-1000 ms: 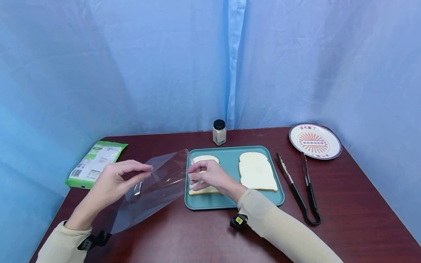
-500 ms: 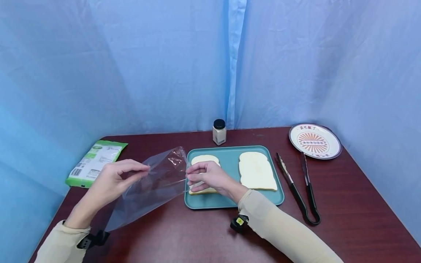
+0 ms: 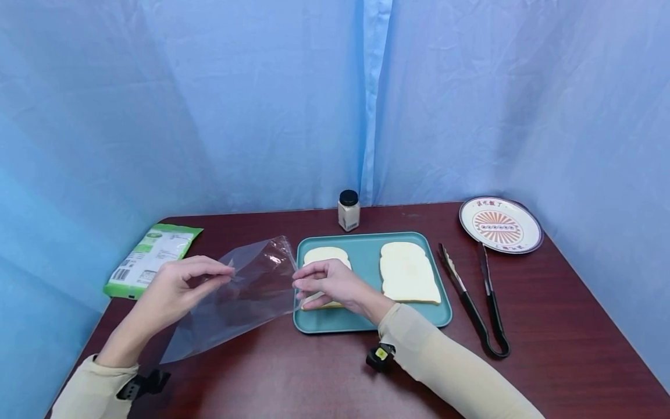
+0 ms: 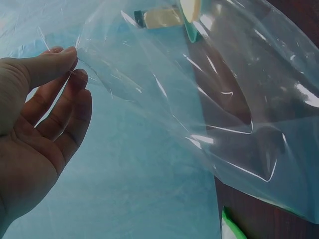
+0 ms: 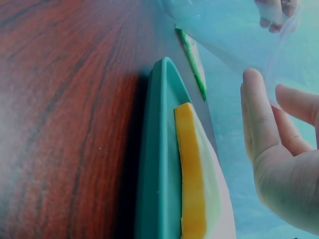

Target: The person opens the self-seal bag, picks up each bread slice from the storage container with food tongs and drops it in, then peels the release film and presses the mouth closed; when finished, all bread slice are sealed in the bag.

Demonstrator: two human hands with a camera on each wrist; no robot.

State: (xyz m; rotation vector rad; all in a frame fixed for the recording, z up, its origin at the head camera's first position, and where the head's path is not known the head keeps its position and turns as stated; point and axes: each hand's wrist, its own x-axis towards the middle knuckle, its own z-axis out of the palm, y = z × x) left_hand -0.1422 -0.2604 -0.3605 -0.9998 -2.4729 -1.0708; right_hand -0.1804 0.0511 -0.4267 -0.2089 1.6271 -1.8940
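Observation:
A clear plastic bag (image 3: 256, 285) hangs in the air between my two hands, slanting down to the lower left. My left hand (image 3: 180, 291) pinches its edge between thumb and fingertips, as the left wrist view also shows with the bag (image 4: 234, 99) spread wide. At the other end, my right hand (image 3: 335, 285) pinches the bag's rim above the tray. Beneath that hand lies a bread slice (image 3: 327, 254), partly hidden by the fingers. A second bread slice (image 3: 408, 273) rests flat on the right side of the teal tray (image 3: 366, 256).
Behind the tray stands a small jar (image 3: 349, 212) with a black lid. A green and white packet (image 3: 152, 256) lies at the left edge. To the right are black-handled tongs (image 3: 487, 314), spread apart, and a patterned white plate (image 3: 499, 226). Blue curtains (image 3: 262, 105) surround the table.
Both hands have shifted slightly left, carrying the bag with them. The bag's lower corner has swung left and up a little. The things on the table have not moved.

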